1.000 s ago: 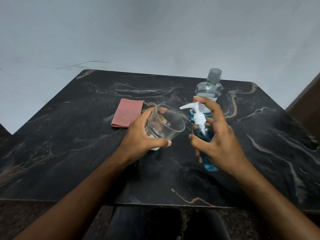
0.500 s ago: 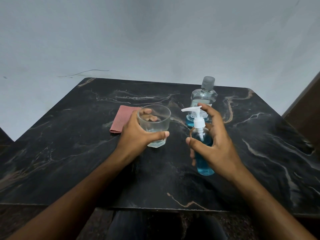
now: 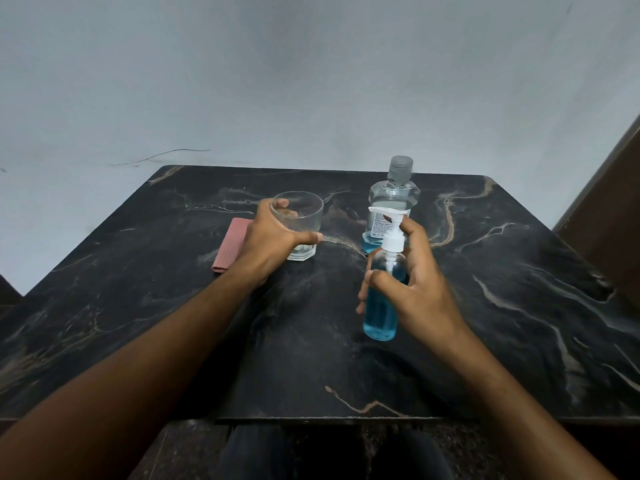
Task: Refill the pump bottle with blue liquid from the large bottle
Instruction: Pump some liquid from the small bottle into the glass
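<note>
A clear pump bottle (image 3: pixel 381 306) holding blue liquid, with a white pump head, stands upright on the dark marble table (image 3: pixel 519 306). My right hand (image 3: pixel 415 282) is wrapped around its body from the right. Behind it stands the large clear bottle (image 3: pixel 393 199) with a grey cap, a label and a little blue liquid at the bottom. My left hand (image 3: pixel 268 244) grips an empty drinking glass (image 3: pixel 304 223), which rests upright on the table to the left of the large bottle.
A folded pink cloth (image 3: pixel 230 249) lies flat left of the glass, partly under my left wrist. A grey wall rises behind the table. A dark wooden edge (image 3: pixel 606 202) stands at the right. The table's near edge is by my lap.
My left hand moved the glass from a tilted position near the pump nozzle away toward the far left and set it upright on the table. My right hand keeps holding the pump bottle.
</note>
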Demonstrator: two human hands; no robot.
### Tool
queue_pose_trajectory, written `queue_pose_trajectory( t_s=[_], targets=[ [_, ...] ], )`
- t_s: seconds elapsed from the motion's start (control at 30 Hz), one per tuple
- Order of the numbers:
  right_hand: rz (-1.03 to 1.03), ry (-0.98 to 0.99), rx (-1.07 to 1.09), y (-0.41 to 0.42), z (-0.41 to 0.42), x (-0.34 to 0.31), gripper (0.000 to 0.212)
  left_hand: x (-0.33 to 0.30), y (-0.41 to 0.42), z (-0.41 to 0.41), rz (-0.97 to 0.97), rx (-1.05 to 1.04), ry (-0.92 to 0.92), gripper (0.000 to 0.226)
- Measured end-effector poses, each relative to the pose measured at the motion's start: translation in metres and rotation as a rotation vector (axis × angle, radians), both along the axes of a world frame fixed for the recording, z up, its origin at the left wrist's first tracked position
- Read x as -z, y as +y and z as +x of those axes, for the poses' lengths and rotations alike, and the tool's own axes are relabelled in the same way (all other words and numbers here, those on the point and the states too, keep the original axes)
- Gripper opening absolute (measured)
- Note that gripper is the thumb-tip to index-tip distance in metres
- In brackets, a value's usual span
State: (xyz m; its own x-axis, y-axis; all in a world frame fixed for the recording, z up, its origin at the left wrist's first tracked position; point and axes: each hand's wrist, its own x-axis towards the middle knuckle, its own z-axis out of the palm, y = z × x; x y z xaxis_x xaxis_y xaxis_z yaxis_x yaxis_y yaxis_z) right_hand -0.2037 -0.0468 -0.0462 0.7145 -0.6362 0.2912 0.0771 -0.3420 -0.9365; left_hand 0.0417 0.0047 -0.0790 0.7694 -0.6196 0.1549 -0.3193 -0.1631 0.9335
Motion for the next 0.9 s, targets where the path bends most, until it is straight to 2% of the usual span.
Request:
queue_pose_trajectory(
  t_s=[0.2, 0.43, 0.57, 0.63, 0.7, 0.9],
  targets=[
    [0.003, 0.015, 0.018, -0.001, 0.001, 0.002, 0.072, 0.002, -0.008, 0.004, 0.025, 0.016, 0.055, 0.099],
    [0.002, 0.021, 0.055, -0.005, 0.001, 0.008, 0.068, 0.004, -0.005, 0.0, 0.041, 0.039, 0.021, 0.092],
    [-0.03, 0.04, 0.043, -0.008, -0.002, 0.01, 0.062, 0.004, 0.006, -0.002, 0.095, 0.082, -0.047, 0.109],
    [-0.063, 0.056, 0.043, -0.008, -0.004, 0.01, 0.061, 0.003, 0.014, -0.005, 0.087, 0.093, -0.034, 0.121],
    [-0.098, 0.075, 0.048, -0.006, -0.004, 0.007, 0.062, 0.002, 0.023, -0.012, 0.033, 0.086, 0.009, 0.124],
    [-0.134, 0.096, 0.082, -0.005, 0.001, 0.002, 0.063, 0.007, 0.055, -0.036, -0.013, -0.015, -0.031, 0.093]
  ],
)
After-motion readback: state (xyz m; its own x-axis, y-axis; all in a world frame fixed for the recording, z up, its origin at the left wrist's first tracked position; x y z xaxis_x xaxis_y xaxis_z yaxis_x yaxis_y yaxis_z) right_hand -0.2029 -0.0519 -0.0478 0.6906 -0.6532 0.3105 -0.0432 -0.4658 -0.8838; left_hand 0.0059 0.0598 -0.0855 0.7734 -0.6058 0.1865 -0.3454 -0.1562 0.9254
